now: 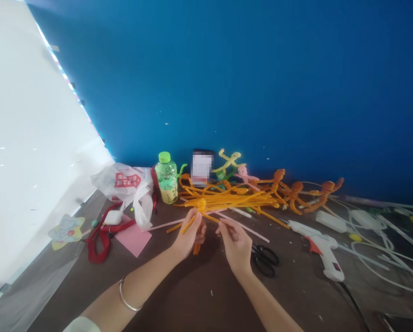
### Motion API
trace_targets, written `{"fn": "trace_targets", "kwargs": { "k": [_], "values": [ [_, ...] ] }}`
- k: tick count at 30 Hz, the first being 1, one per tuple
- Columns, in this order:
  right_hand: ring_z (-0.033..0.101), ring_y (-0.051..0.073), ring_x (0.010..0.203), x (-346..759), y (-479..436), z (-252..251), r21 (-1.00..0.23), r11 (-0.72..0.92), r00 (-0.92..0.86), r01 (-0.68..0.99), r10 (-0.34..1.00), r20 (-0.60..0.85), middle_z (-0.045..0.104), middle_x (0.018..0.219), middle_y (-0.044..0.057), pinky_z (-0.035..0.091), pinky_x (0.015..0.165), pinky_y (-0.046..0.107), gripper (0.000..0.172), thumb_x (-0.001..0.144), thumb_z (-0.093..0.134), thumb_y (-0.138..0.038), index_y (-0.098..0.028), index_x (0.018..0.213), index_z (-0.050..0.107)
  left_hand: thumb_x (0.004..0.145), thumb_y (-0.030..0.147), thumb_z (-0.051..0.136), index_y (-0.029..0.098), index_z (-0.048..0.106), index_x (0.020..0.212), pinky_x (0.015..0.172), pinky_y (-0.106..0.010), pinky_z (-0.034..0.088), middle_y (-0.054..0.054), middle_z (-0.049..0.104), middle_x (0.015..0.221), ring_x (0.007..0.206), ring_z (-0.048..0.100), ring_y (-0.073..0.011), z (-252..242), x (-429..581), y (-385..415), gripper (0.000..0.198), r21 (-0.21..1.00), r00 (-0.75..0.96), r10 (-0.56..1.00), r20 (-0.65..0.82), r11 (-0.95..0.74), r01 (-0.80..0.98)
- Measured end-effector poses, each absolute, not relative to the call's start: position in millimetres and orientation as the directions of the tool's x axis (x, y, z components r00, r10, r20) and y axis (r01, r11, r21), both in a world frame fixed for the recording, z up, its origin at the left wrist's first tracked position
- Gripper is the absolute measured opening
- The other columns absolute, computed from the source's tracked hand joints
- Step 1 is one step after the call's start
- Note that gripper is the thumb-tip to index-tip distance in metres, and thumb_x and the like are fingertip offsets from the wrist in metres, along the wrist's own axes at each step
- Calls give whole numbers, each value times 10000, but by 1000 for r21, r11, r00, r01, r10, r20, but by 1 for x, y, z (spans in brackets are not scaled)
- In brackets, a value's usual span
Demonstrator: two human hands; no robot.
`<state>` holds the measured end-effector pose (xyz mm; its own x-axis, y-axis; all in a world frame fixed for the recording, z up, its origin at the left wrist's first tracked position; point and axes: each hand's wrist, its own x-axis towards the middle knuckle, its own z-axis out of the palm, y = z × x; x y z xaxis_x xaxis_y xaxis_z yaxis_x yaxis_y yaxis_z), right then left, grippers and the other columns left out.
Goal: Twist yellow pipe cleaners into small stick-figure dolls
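Left hand (191,235): is gripping an orange pipe-cleaner piece (201,205) above the table (192,304) | right hand (236,244): is pinching one strand of it | black scissors (266,262): are lying just beside right hand | white glue gun (319,246): is lying farther right | orange pipe-cleaner pile (230,199): is spreading beyond both hands | green-capped bottle (167,180): is standing at pile's left

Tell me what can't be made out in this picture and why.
All in the head view:
- Lower part of the fuzzy orange piece: partly hidden by the left hand.
- Blades of the black scissors: hidden behind the right hand.
- Screen of the upright device: pixelated.
- Small print on the bottle: too small and blurred.
- Dark object at lower right: cut off by the bottom edge.
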<state>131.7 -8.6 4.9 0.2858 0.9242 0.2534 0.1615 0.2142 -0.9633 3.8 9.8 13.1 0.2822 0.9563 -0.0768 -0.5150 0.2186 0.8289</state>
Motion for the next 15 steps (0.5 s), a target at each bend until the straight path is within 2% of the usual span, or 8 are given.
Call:
{"fn": "trace_targets", "kwargs": {
  "k": [6,9,12,15],
  "values": [
    [567,134,537,133,-7,7,-982,170,316,83,930,188,594,593,7,483,553,271,204,740,615,-347,-156,815,618,776,498,496,201,371,818,306,-112,160,99,424,510,305,200,5,12,2,11,325,819,303,950,-69,227,-527],
    [555,133,536,134,-6,8,-985,166,331,57,927,175,589,592,9,472,550,274,217,733,621,-352,-150,812,614,772,468,521,191,399,813,319,-128,278,62,514,588,322,325,-7,11,2,13,305,800,309,950,-48,222,-557],
    [534,122,529,137,-4,6,-987,161,355,8,922,153,578,580,-1,449,545,262,213,734,626,-346,-153,820,607,729,379,612,167,468,904,469,-222,477,1,599,732,464,538,-70,11,0,15,310,806,265,964,-38,186,-561],
    [506,106,529,139,-2,3,-982,170,353,-76,926,133,557,564,-16,411,533,241,187,737,631,-331,-163,815,604,704,291,657,187,450,1074,660,-330,534,-29,634,828,626,640,-147,13,-5,17,437,819,249,967,-48,181,-544]
  ]
}}
